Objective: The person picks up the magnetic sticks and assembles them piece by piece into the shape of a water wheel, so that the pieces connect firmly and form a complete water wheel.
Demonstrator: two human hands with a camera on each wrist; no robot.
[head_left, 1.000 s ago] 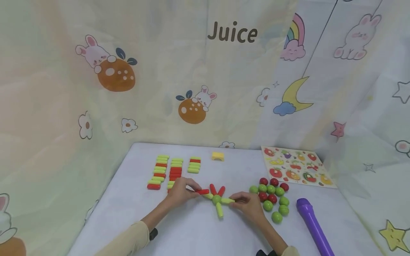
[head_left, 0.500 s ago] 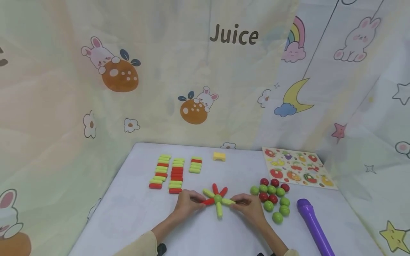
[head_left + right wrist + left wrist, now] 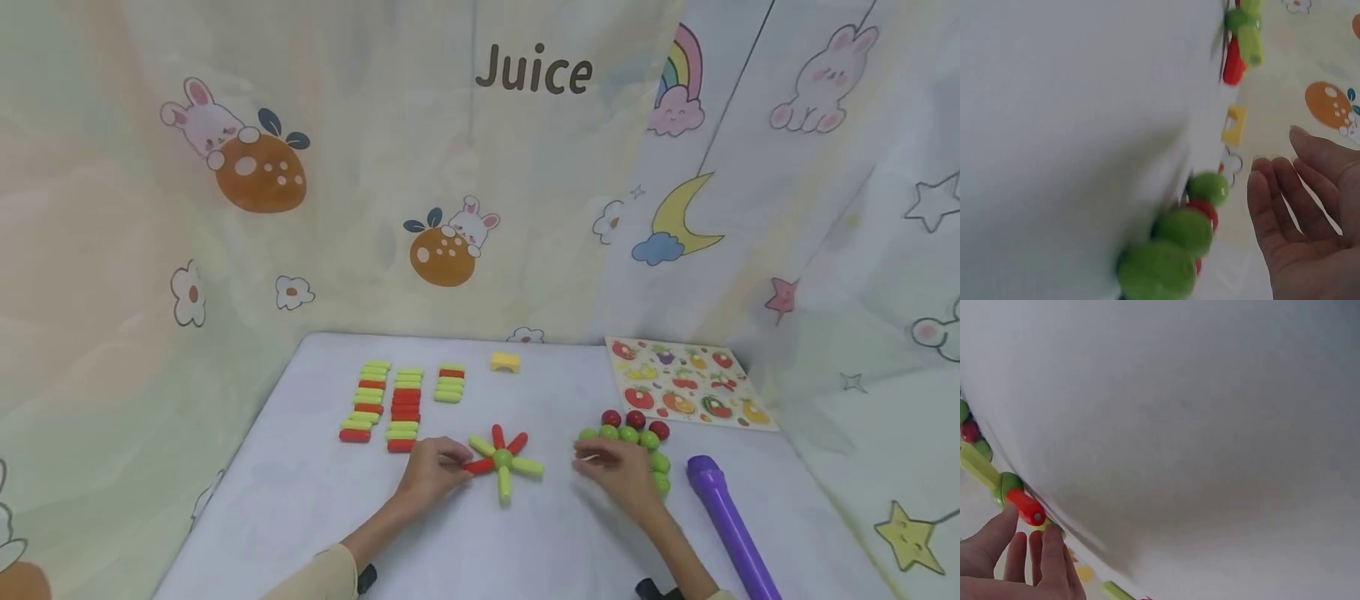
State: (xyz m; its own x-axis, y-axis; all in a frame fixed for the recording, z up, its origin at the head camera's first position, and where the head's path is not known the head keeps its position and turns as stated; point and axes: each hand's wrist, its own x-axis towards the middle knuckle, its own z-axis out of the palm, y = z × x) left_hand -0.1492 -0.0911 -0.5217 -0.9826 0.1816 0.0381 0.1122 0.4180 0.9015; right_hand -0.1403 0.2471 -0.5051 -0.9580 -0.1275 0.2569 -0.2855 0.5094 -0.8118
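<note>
A star-like figure lies mid-table in the head view: a green ball (image 3: pixel 502 458) with red and light-green sticks pointing outward. My left hand (image 3: pixel 431 477) pinches the outer end of its left red stick (image 3: pixel 482 467); in the left wrist view the thumb touches that red stick (image 3: pixel 1025 507), with the fingers close on the other side. To the right, my right hand (image 3: pixel 618 473) holds nothing, its fingers loosely bent and apart from the light-green stick (image 3: pixel 528 467). It hides part of a cluster of green balls (image 3: pixel 659 462) and red balls (image 3: pixel 636 418).
Rows of red and green sticks (image 3: pixel 406 408) lie at the back left. Behind the figure stands a yellow arch block (image 3: pixel 505 362). A fruit-picture board (image 3: pixel 690 385) lies at the back right, a purple microphone-shaped stick (image 3: pixel 731 525) at the right. A printed curtain (image 3: pixel 360 167) surrounds the table.
My left hand has brought the red stick to the green ball's left side. My right hand has let go of the right light-green stick and moved right, over the balls.
</note>
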